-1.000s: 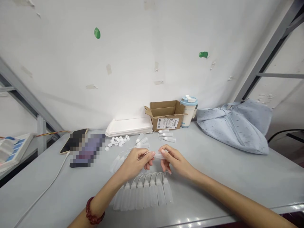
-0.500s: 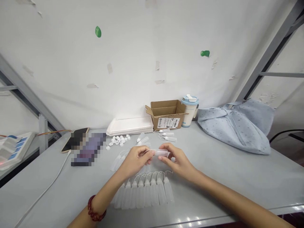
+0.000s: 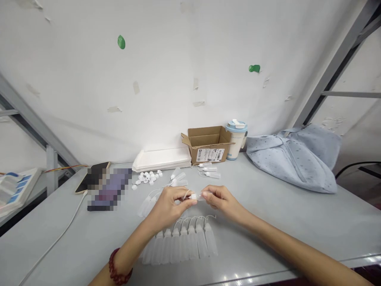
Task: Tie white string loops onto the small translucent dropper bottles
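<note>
Over the middle of the table, both hands meet at one small clear plastic squeeze bottle [image 3: 200, 197]. Thumb and fingers of my left hand [image 3: 169, 203] pinch its white cap [image 3: 193, 196], from which a thin tube curves back. My right hand [image 3: 222, 201] is closed around the bottle body, mostly hiding it. Just below lies a row of several similar bottles [image 3: 184, 247] with bent thin tubes. More bottles [image 3: 145, 206] lie partly behind my left hand, and others [image 3: 179, 179] rest farther back. Several loose white caps [image 3: 146, 177] are scattered at the back left.
Along the wall stand a stack of white sheets or trays [image 3: 162, 159], an open cardboard box [image 3: 210, 154] and a lidded cup [image 3: 235, 145]. A blue cloth bag [image 3: 293, 163] lies right. Phone [image 3: 85, 180], pixelated item [image 3: 111, 188], cable [image 3: 59, 238] and power strip [image 3: 22, 190] are left.
The bottle has turned within the hands, so its white cap now shows at my left fingertips. My right fingers have closed further round the body; both hands sit slightly lower.
</note>
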The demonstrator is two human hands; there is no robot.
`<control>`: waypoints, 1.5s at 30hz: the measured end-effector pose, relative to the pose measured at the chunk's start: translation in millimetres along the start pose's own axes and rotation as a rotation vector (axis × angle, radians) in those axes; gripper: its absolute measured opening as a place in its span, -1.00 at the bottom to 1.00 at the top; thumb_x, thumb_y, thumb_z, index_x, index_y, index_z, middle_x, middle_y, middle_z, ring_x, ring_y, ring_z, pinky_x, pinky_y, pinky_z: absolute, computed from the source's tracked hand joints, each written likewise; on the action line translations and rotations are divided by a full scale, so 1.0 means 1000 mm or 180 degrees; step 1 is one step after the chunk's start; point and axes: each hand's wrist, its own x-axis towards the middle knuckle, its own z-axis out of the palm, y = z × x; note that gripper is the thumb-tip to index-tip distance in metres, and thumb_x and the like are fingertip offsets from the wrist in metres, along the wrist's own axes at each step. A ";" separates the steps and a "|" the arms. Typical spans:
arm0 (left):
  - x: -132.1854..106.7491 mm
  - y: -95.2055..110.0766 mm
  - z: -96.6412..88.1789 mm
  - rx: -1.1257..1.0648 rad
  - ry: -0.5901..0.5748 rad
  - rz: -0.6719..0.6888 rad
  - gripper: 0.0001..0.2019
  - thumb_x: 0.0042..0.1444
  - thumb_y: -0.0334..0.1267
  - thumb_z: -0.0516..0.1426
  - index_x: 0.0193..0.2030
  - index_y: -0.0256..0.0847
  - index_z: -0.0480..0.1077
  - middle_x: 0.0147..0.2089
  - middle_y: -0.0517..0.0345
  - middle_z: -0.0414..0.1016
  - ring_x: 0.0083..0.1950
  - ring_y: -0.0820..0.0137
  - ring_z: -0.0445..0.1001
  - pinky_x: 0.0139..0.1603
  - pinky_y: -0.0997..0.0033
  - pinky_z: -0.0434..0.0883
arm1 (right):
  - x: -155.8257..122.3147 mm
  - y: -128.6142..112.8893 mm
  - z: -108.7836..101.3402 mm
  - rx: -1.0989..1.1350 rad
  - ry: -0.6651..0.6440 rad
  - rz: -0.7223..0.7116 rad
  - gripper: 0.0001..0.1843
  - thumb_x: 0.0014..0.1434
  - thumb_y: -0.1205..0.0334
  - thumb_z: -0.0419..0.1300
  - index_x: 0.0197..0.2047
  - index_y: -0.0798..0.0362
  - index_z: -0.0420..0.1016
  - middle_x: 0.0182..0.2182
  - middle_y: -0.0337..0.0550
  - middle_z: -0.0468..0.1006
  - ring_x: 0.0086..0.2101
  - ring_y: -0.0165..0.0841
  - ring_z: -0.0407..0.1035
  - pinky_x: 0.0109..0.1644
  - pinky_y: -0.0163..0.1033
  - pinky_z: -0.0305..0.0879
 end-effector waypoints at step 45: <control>0.000 0.004 -0.001 0.0135 -0.0178 -0.0260 -0.66 0.15 -0.13 0.02 -0.54 -0.25 0.39 -0.51 0.21 0.44 -0.43 0.45 0.35 -0.39 0.51 0.22 | 0.004 -0.003 -0.001 0.0905 -0.0206 0.0227 -0.54 0.12 -0.06 0.11 -0.61 0.07 0.10 -0.68 -0.40 0.05 -0.63 -0.54 -0.07 -0.55 -0.35 -0.11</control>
